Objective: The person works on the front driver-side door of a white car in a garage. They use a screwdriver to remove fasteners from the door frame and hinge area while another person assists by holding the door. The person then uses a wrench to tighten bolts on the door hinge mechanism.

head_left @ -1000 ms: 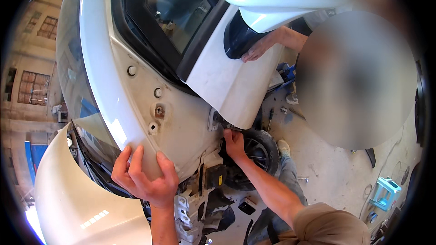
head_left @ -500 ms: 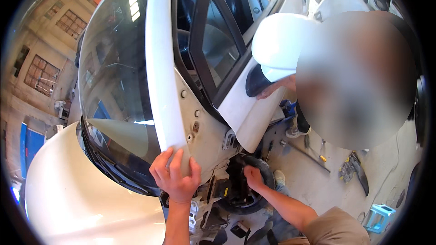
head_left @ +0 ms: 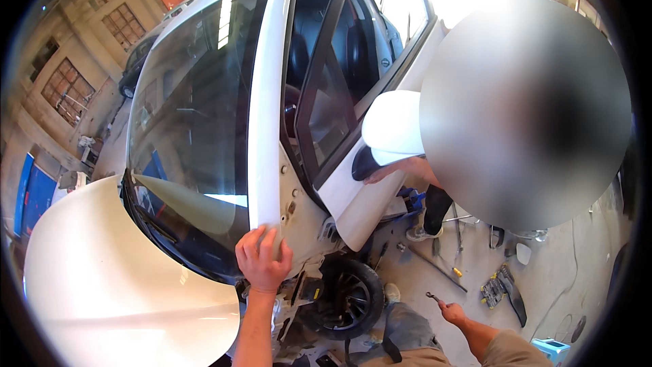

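My left hand (head_left: 265, 258) rests with its fingers apart on the lower part of the white car's front pillar (head_left: 265, 163), beside the bare inner panel (head_left: 295, 221) with round plugs and holes. My right hand (head_left: 454, 313) is closed on a small metal wrench (head_left: 433, 296), held over the floor to the right of the black wheel (head_left: 343, 295). A co-worker's hand (head_left: 384, 171) is under the white side mirror (head_left: 392, 126) at the open front door (head_left: 360, 211). Exposed front bodywork with a black boxy part (head_left: 310, 290) lies below my left hand's level.
The white hood (head_left: 122, 272) and windshield (head_left: 190, 95) fill the left. The co-worker (head_left: 438, 211) stands at right. On the floor lie a long bar (head_left: 441, 272), a tool case (head_left: 497, 287), cables and a light-blue plastic item (head_left: 549, 348). A dark car (head_left: 136, 61) stands behind.
My right hand has pulled away from the wheel well to the lower right, now showing a wrench. My left hand stays on the pillar. The view has shifted, showing more windshield and door.
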The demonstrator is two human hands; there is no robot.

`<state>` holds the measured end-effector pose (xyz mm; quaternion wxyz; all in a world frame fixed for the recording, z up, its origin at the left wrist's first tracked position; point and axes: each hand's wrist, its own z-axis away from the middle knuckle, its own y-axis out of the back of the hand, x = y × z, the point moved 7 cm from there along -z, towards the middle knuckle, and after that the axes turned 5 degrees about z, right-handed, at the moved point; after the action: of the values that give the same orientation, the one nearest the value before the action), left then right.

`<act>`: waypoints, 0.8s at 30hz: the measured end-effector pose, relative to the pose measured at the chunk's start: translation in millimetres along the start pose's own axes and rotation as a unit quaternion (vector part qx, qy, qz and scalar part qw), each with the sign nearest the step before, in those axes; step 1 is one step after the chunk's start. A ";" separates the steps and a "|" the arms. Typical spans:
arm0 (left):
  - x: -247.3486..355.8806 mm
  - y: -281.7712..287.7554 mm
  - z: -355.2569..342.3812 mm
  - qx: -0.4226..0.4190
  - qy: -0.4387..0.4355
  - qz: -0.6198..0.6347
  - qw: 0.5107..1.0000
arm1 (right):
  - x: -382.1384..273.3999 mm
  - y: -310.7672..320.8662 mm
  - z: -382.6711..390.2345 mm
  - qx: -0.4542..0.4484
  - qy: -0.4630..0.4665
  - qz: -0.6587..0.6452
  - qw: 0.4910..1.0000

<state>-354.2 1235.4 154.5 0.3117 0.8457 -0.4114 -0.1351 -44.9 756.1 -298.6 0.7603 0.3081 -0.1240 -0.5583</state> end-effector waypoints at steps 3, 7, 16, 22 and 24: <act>2.3 1.8 -1.3 -0.005 -0.004 0.000 1.000 | 47.5 -3.8 -17.7 0.006 -0.085 -0.075 0.994; 8.4 -10.5 0.8 -0.012 -0.002 0.009 1.000 | 68.1 1.3 -37.9 0.007 -0.115 -0.081 0.990; 7.2 -2.3 -2.0 -0.005 -0.012 -0.012 1.000 | -39.6 30.0 -76.8 0.002 0.058 -0.059 0.997; 7.4 -1.1 -4.4 -0.006 -0.016 -0.011 1.000 | -75.9 44.2 -94.4 -0.039 0.078 -0.079 0.993; 5.6 -2.6 -1.3 -0.005 -0.013 -0.009 1.000 | -75.1 43.7 -101.5 -0.030 0.081 -0.086 0.993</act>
<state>-348.4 1232.7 153.9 0.3088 0.8462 -0.4072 -0.1512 16.9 867.3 -339.5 0.7255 0.3390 -0.0184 -0.5986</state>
